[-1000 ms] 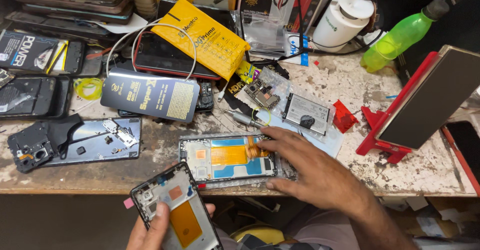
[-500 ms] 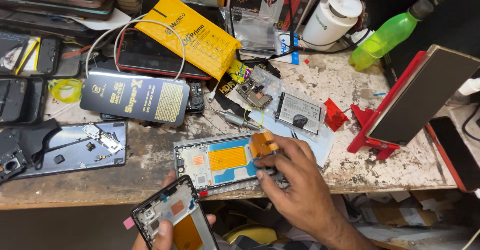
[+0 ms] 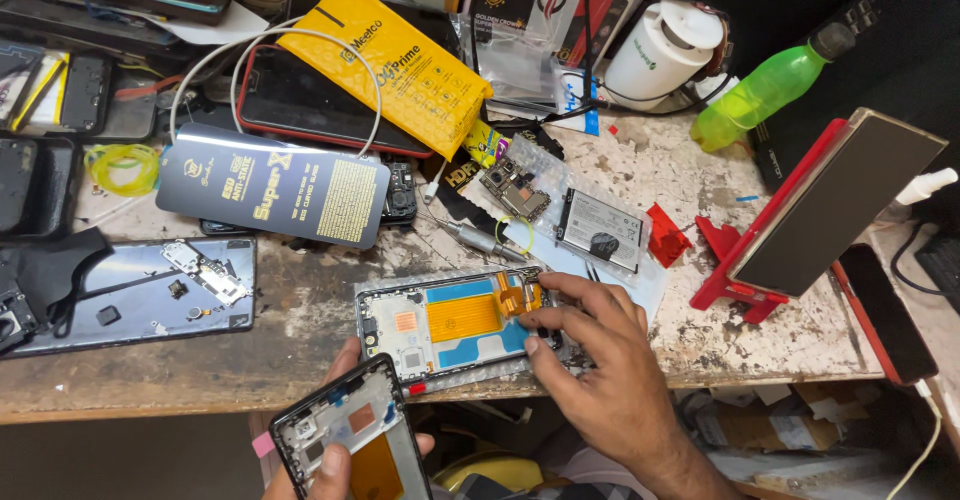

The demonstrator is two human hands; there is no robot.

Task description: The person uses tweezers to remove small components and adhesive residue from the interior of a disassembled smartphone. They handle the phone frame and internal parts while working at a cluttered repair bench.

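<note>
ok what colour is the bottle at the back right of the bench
Bright green bottle with a dark cap, lying tilted; it shows best in the head view.

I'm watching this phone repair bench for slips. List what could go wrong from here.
1. The opened phone frame lies at the table edge; the right hand pressing on its end could tip or push it off.
2. The right hand's fingertips sit at the orange flex cable, which might tear or crease.
3. The left hand holds a second opened phone off the table, one-handed; it may drop.
</note>
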